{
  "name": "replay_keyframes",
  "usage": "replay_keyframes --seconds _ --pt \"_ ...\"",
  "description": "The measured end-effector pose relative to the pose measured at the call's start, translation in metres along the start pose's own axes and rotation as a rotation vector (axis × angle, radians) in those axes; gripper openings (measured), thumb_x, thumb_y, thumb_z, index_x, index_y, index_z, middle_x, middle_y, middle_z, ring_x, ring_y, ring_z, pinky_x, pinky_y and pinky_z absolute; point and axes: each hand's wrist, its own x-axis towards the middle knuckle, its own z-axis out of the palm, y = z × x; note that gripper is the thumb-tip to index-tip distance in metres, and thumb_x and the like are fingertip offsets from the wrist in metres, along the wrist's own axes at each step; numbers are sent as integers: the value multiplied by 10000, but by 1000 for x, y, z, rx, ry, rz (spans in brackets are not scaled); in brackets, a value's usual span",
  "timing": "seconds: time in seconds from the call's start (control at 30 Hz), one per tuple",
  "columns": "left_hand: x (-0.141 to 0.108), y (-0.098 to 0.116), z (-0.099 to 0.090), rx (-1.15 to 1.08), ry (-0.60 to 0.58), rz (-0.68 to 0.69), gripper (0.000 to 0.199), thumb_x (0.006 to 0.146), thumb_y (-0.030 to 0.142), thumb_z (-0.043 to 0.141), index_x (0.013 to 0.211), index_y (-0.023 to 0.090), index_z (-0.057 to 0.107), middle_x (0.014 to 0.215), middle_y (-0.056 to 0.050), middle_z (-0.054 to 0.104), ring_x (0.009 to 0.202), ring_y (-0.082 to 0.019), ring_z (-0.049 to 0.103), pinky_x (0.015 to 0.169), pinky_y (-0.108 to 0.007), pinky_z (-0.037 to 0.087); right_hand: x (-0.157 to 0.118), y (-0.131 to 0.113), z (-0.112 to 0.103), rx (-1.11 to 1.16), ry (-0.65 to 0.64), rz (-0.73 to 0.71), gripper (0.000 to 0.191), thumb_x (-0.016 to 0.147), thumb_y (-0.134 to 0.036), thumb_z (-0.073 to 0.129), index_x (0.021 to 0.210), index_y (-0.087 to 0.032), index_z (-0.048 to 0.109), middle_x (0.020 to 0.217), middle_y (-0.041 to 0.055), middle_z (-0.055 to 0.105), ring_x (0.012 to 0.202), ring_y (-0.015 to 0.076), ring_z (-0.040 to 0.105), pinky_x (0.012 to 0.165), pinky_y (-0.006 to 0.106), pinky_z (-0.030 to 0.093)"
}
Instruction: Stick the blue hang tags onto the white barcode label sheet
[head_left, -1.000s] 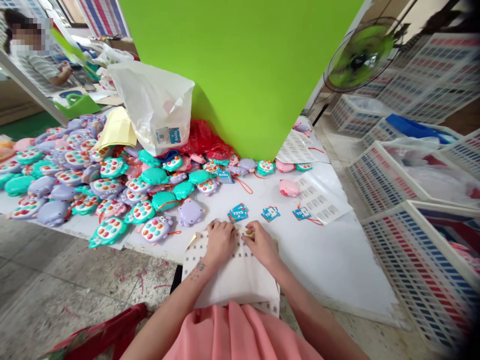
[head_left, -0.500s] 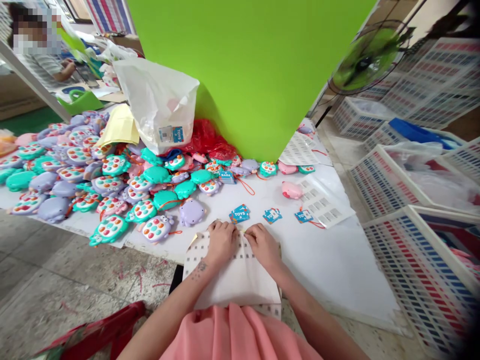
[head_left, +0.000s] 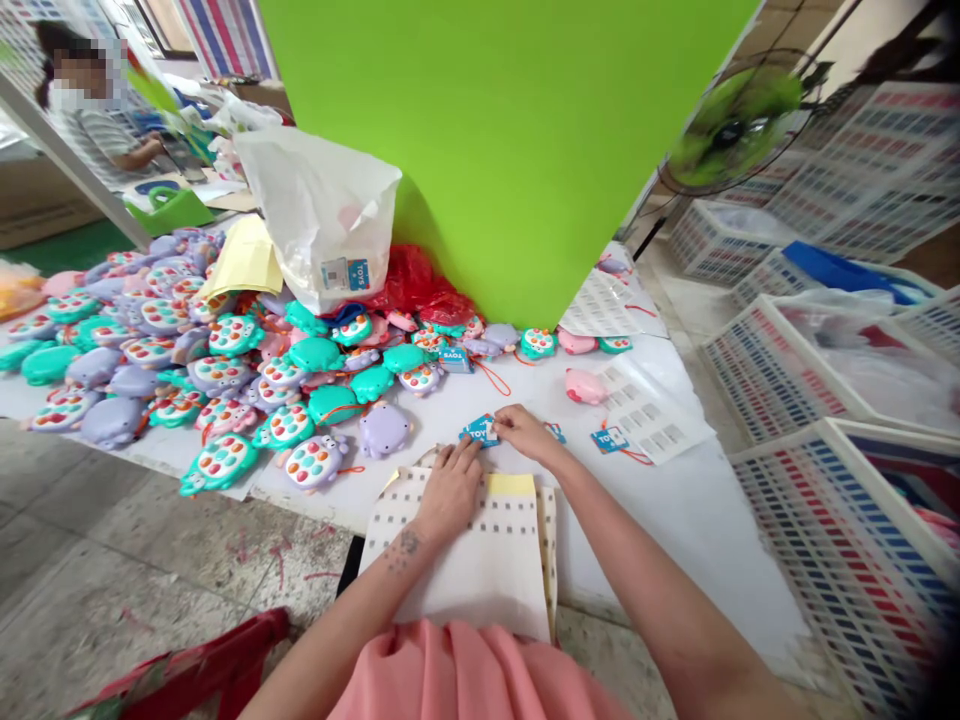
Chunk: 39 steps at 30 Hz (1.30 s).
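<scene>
Left hand: lying palm down, fingers spreading slightly forward. Left forearm: slanting inward, bearing dark markings near the wrist. Right hand: sitting farther forward, fingers curling leftward. Right forearm: extending diagonally, bare.

Bright green panel behind white table, grey tiled floor below.

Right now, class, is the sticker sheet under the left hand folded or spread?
Spread, where visible: the sticker sheet lies open beneath the left hand, its printed rows showing.
</scene>
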Motion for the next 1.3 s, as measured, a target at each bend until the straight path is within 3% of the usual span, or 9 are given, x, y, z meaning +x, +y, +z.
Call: replay_keyframes --seconds 0.13,0.43,0.63,1.03,1.3 --pt "2 -1 4 8 -15 -4 186 891 146 400 998 159 552 1320 -86 496 1303 -228 351 1040 -446 319 8 2 3 -12 -44 -18 191 736 -178 496 554 -155 552 551 -22 514 580 115 456 572 224 340" --pt "5 3 0 62 -27 -13 223 892 160 391 1027 161 569 1296 -85 514 1272 -246 379 1057 -515 269 12 6 7 -84 -52 11 174 726 -185 523 592 -143 625 586 0 570 656 134 503 628 233 370" --pt "7 4 -1 73 -38 -13 234 891 158 385 1018 158 582 1286 -85 521 1269 -251 375 1053 -532 263 12 5 8 -128 -26 28 148 725 -184 534 636 -143 645 706 34 608 782 160 526 708 251 388" --pt "9 6 -3 104 -54 -10 261 869 136 386 1044 160 578 1258 -91 538 1251 -249 393 1042 -549 266 1 -1 10 -104 57 41 28 731 -189 601 742 -164 611 880 46 544 834 151 532 778 268 424" --pt "6 3 2 93 -36 -25 251 881 157 388 1066 174 558 1282 -85 522 1267 -233 380 1033 -538 285 -3 -1 10 -4 88 70 323 644 -242 705 912 -173 539 896 20 548 788 149 539 727 285 433"
